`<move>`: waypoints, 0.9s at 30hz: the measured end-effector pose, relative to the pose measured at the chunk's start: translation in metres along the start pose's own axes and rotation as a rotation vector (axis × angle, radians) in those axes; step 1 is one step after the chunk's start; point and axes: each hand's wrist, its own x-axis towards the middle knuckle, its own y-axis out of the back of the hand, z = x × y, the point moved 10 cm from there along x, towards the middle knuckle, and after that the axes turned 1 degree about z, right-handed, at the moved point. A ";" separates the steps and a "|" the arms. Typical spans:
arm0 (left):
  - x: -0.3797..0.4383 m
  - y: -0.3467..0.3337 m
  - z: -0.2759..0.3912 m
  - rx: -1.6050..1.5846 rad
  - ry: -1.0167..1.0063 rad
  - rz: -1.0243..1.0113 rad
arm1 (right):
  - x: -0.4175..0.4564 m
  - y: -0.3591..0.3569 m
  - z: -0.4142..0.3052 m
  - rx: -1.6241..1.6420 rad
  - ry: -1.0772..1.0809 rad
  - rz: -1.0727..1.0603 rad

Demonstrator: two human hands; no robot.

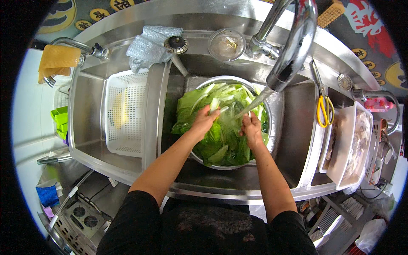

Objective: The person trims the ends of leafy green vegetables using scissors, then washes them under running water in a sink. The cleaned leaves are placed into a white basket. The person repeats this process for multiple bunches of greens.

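Leafy greens [220, 149] with pale stalks fill a round metal basin [231, 168] in the middle bay of a stainless steel sink [204, 181]. Water runs from the chrome faucet [275, 78] onto them. My left hand [204, 119], over the left of the basin, pinches a pale leaf stalk [214, 104] between thumb and fingers. On the other side of the stream, my right hand [251, 127] grips another stalk, mostly covered by its fingers. Leaves hide most of the basin's inside.
A white perforated basket [127, 146] stands in the left bay. Yellow-handled scissors [323, 108] lie on the right divider, beside a white tub [342, 149] of pale food. Along the back ledge are a sink strainer [176, 44], bubble wrap [149, 44] and a clear round container [226, 44].
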 end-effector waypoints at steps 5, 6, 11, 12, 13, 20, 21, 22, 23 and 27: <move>0.012 -0.013 0.014 0.584 -0.052 0.043 | 0.025 0.023 0.004 -0.600 0.014 0.191; 0.018 -0.017 0.004 0.863 -0.165 0.085 | 0.036 0.029 0.014 -0.771 0.056 0.325; 0.045 -0.031 -0.046 1.134 -0.388 -0.070 | 0.032 -0.069 0.074 -1.531 0.302 -0.357; 0.035 -0.024 -0.014 0.923 -0.209 -0.023 | 0.040 -0.043 0.068 -1.291 0.208 -0.181; 0.036 -0.019 -0.012 0.785 -0.234 0.017 | 0.049 -0.020 0.053 -1.058 0.146 -0.027; 0.013 -0.039 0.003 -0.320 -0.014 -0.225 | 0.018 -0.008 0.011 -0.292 0.374 0.077; 0.007 -0.042 0.006 -0.356 0.043 -0.240 | 0.025 0.010 0.023 -0.030 0.220 0.126; 0.001 -0.045 0.004 -0.390 0.105 -0.252 | 0.013 0.006 0.016 0.072 0.060 0.050; -0.006 -0.047 0.002 -0.424 0.168 -0.264 | 0.008 0.000 0.010 0.111 0.037 0.019; -0.012 -0.051 -0.001 -0.359 0.088 -0.187 | -0.015 -0.036 -0.012 0.321 0.088 -0.133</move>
